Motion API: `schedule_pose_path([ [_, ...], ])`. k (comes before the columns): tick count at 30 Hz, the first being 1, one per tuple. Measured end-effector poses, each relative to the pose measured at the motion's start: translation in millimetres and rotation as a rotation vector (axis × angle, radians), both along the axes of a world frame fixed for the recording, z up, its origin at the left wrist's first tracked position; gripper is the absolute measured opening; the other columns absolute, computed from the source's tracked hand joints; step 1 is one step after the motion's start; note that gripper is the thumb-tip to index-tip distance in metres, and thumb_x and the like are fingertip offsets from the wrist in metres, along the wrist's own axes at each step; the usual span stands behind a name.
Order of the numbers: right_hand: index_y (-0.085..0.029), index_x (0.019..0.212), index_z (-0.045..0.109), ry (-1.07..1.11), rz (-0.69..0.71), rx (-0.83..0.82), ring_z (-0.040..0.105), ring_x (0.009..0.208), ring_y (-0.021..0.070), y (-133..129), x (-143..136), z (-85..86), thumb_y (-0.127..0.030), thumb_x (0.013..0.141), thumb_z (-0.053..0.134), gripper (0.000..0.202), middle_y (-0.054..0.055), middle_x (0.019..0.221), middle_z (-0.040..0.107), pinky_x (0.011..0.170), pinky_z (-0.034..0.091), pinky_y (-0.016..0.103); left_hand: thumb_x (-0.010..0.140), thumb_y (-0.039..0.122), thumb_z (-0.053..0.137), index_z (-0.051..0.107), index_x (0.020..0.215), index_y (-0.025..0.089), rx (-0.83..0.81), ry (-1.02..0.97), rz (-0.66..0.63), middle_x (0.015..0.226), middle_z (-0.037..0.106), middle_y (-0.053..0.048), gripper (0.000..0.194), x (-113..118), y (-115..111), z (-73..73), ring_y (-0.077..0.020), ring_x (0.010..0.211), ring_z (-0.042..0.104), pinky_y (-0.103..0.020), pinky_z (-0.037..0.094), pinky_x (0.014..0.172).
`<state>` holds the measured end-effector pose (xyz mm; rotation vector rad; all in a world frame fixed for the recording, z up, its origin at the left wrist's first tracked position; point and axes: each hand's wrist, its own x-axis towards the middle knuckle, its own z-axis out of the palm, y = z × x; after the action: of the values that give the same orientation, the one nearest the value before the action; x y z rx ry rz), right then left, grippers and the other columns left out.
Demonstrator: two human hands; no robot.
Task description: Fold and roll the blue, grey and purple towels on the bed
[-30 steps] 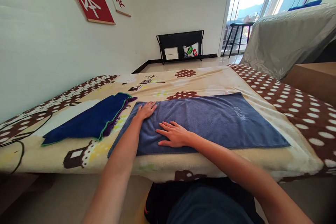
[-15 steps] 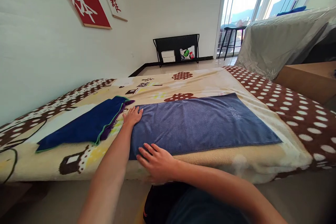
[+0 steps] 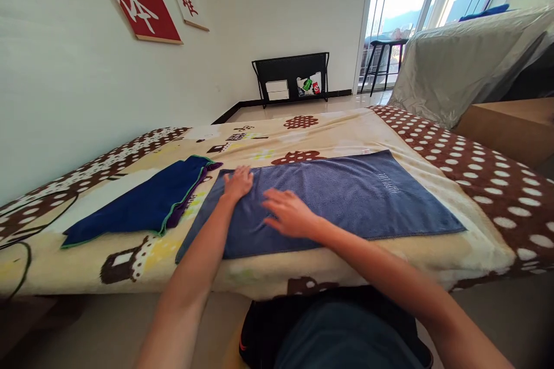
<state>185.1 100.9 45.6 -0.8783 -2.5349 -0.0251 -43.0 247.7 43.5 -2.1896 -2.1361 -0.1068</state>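
A grey-blue towel (image 3: 346,199) is spread out lengthwise over the patterned blanket, with pale lettering near its right end. My left hand (image 3: 239,183) lies on the towel close to its far left corner, fingers stretched out. To its right, my right hand (image 3: 289,213) is over the middle-left of the towel with its fingers apart, slightly blurred; whether it touches the cloth I cannot tell. Left of the towel lies a dark blue cloth (image 3: 142,199) with green edging, and a purple cloth (image 3: 184,207) shows from under its right edge.
The blanket (image 3: 259,277) has cream ground and brown polka-dot borders. A black rack (image 3: 291,72) stands by the far wall. At the right are a plastic-covered piece of furniture (image 3: 450,63), a cardboard box (image 3: 511,127) and a dark stool (image 3: 386,49).
My left hand has slid right along the towel's far edge. My right hand has moved from the near edge up and right over the towel. The towel's near left corner now reaches further left.
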Motion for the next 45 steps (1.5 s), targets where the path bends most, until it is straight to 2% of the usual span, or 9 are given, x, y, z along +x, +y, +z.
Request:
schedule_pose_path([
  [4, -0.006, 0.145, 0.047, -0.064, -0.428, -0.15, 0.028, 0.147, 0.0388, 14.0, 22.8, -18.0, -0.053, 0.098, 0.047, 0.066, 0.026, 0.156, 0.033, 0.116, 0.027, 0.057, 0.1, 0.036, 0.027, 0.029, 0.156, 0.035, -0.078, -0.038, -0.312, 0.163, 0.032, 0.005, 0.055, 83.5, 8.8, -1.3, -0.017, 0.152, 0.024, -0.042, 0.021, 0.123],
  [10, -0.007, 0.152, 0.039, -0.088, -0.302, -0.166, 0.023, 0.148, 0.0414, -71.0, 29.1, -45.0, -0.062, 0.099, 0.037, 0.076, 0.025, 0.158, 0.029, 0.116, 0.023, 0.064, 0.1, 0.051, 0.022, 0.032, 0.155, 0.031, -0.166, -0.091, -0.394, 0.165, 0.025, 0.001, 0.059, 176.2, 20.0, -23.2, -0.0207, 0.153, 0.022, -0.05, 0.024, 0.121],
  [15, -0.019, 0.128, 0.063, 0.0, -0.144, -0.195, 0.052, 0.131, 0.026, -86.8, 67.3, -20.3, -0.055, 0.101, 0.039, 0.051, 0.013, 0.141, 0.057, 0.11, 0.04, 0.043, 0.101, 0.05, 0.018, 0.033, 0.155, 0.026, -0.138, -0.098, -0.32, 0.165, 0.027, -0.008, 0.061, 190.0, 17.5, -24.7, -0.026, 0.153, 0.022, -0.063, 0.015, 0.12],
  [20, -0.014, 0.137, 0.056, -0.011, -0.616, -0.149, 0.042, 0.139, 0.036, -45.0, 112.4, -17.3, -0.046, 0.1, 0.047, 0.05, 0.021, 0.149, 0.046, 0.112, 0.032, 0.057, 0.101, 0.042, 0.023, 0.029, 0.156, 0.025, -0.12, -0.108, -0.453, 0.165, 0.026, -0.004, 0.057, 207.5, 15.9, -15.3, -0.019, 0.154, 0.017, -0.054, 0.007, 0.125],
  [25, -0.02, 0.117, 0.07, 0.012, -0.404, -0.27, 0.066, 0.109, 0.0245, -41.0, 148.0, -22.9, -0.051, 0.103, 0.038, 0.047, 0.011, 0.115, 0.071, 0.101, 0.046, 0.041, 0.101, 0.047, 0.023, 0.026, 0.157, 0.03, -0.148, -0.14, -0.496, 0.166, 0.023, 0.0, 0.058, 250.1, 11.5, -18.2, -0.019, 0.154, 0.019, -0.053, 0.02, 0.122],
  [31, -0.021, 0.138, 0.059, 0.045, -0.527, -0.154, 0.043, 0.141, 0.0309, -33.2, 199.3, -30.5, -0.05, 0.1, 0.046, 0.05, 0.011, 0.147, 0.052, 0.115, 0.034, 0.053, 0.1, 0.054, 0.016, 0.037, 0.153, 0.021, -0.117, -0.14, -0.318, 0.163, 0.029, -0.014, 0.066, 286.4, 12.9, -21.9, -0.0344, 0.151, 0.024, -0.069, 0.018, 0.117],
  [35, -0.025, 0.129, 0.066, 0.084, -0.347, -0.252, 0.055, 0.131, 0.0224, -42.7, 214.3, -31.0, -0.054, 0.1, 0.044, 0.045, 0.005, 0.134, 0.064, 0.111, 0.042, 0.04, 0.101, 0.048, 0.022, 0.034, 0.155, 0.024, -0.106, -0.138, -0.417, 0.163, 0.031, -0.009, 0.06, 308.3, 17.4, -23.0, -0.0277, 0.152, 0.024, -0.058, 0.018, 0.122],
  [38, -0.022, 0.134, 0.062, 0.139, -0.536, -0.173, 0.053, 0.133, 0.0247, -40.6, 230.1, -30.6, -0.05, 0.101, 0.042, 0.047, 0.009, 0.139, 0.059, 0.113, 0.039, 0.045, 0.1, 0.048, 0.027, 0.033, 0.155, 0.03, -0.119, -0.146, -0.575, 0.165, 0.029, 0.0, 0.057, 330.2, 17.1, -27.1, -0.0196, 0.153, 0.022, -0.046, 0.02, 0.124],
  [45, -0.028, 0.128, 0.067, 0.14, -0.51, -0.322, 0.058, 0.127, 0.0208, -41.8, 294.0, -39.9, -0.052, 0.101, 0.041, 0.045, 0.003, 0.133, 0.065, 0.11, 0.044, 0.039, 0.101, 0.054, 0.019, 0.044, 0.148, 0.021, -0.037, -0.16, -0.495, 0.157, 0.041, -0.012, 0.063, 344.3, 13.4, -30.6, -0.0303, 0.146, 0.034, -0.06, 0.019, 0.12],
])
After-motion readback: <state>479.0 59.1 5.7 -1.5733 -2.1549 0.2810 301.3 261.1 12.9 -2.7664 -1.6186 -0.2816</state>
